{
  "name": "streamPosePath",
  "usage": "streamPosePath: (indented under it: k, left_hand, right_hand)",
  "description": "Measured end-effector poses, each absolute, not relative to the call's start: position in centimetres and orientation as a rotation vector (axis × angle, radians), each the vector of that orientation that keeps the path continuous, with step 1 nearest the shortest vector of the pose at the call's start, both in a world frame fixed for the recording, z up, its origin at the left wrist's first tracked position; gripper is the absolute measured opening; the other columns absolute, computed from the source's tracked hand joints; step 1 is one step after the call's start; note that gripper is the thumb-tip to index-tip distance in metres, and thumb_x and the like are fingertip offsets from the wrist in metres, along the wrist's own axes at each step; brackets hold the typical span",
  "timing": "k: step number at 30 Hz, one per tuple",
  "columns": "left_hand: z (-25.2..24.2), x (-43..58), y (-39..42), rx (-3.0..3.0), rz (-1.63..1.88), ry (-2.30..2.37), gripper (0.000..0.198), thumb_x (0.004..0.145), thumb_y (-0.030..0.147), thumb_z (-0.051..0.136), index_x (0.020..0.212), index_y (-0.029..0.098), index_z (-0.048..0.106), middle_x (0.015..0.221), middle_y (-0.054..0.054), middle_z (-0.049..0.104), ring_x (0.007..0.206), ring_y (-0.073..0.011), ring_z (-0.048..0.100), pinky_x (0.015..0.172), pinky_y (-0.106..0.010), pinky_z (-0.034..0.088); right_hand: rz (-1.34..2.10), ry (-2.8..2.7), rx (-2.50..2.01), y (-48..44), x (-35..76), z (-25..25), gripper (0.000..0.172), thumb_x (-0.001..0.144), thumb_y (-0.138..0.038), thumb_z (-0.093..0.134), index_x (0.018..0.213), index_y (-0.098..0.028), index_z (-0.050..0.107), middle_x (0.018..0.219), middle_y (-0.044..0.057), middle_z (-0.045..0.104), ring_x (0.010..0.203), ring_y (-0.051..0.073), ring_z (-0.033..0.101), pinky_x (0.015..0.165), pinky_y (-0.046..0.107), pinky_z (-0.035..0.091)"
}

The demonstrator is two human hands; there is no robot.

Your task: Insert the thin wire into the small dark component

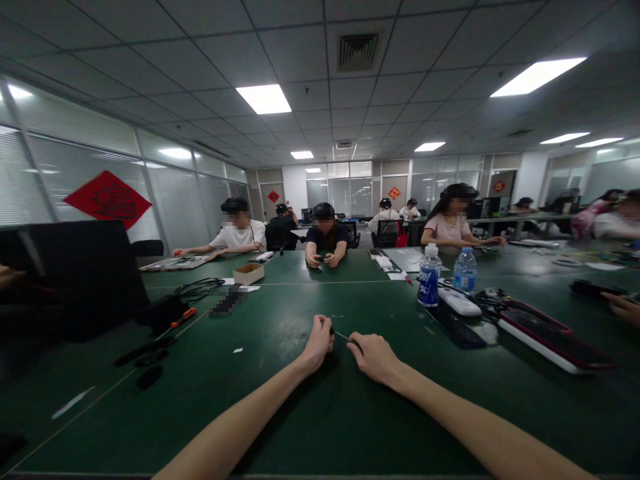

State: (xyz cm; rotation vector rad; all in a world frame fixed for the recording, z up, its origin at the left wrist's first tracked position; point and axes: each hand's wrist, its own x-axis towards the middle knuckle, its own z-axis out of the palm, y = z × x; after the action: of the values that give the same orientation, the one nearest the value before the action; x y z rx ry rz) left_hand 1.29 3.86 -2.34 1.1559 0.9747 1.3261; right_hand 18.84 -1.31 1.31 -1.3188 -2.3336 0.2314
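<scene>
Both of my hands are over the middle of the green table (290, 413). My left hand (319, 343) is closed around a small dark object (331, 331), mostly hidden by the fingers. In my right hand (374, 357) is a thin tool with a metal shaft (343, 336) and a dark handle end. The shaft points left, toward the dark object, and its tip is at or very near it. A small white scrap (238, 350) lies on the table left of my left hand.
Bottles (429, 280), a power bank-like white device (459, 301) and a red-edged phone (555, 337) stand or lie to the right. Leftward are an orange-handled screwdriver (183, 317), cables, an open box (249, 273) and a black monitor (85, 287). Several people sit beyond.
</scene>
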Motion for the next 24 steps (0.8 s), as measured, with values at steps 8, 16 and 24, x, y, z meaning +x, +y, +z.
streamPosePath:
  k: [8, 16, 24]
  left_hand:
    - [-1.3, 2.0, 2.2, 1.283, 1.238, 0.995, 0.031, 0.082, 0.053, 0.042, 0.092, 0.024, 0.033, 0.055, 0.009, 0.029, 0.041, -0.0048, 0.027, 0.041, -0.016, 0.016]
    - [-0.6, 4.5, -0.8, 1.423, 1.008, 0.863, 0.035, 0.081, 0.056, 0.042, 0.094, 0.023, 0.036, 0.059, 0.007, 0.035, 0.046, -0.0057, 0.032, 0.043, -0.016, 0.023]
    - [-0.9, 2.8, 1.3, 1.246, 1.17, 0.828, 0.033, 0.081, 0.055, 0.042, 0.089, 0.024, 0.034, 0.053, 0.01, 0.028, 0.039, -0.0043, 0.021, 0.04, -0.016, 0.015]
  right_hand:
    - [0.288, -2.293, -1.388, 0.5, 19.1, 0.3, 0.039, 0.093, -0.045, 0.03, 0.108, -0.023, 0.057, 0.095, 0.007, 0.065, 0.081, 0.019, 0.062, 0.07, 0.028, 0.044]
    - [0.229, -2.133, -1.637, 4.0, 22.5, 0.7, 0.04, 0.094, -0.043, 0.03, 0.105, -0.019, 0.059, 0.098, 0.01, 0.065, 0.09, 0.021, 0.061, 0.079, 0.031, 0.04]
    - [0.274, -2.2, -1.495, 2.1, 21.5, 1.2, 0.038, 0.094, -0.041, 0.031, 0.107, -0.02, 0.059, 0.094, 0.008, 0.066, 0.079, 0.018, 0.063, 0.071, 0.028, 0.045]
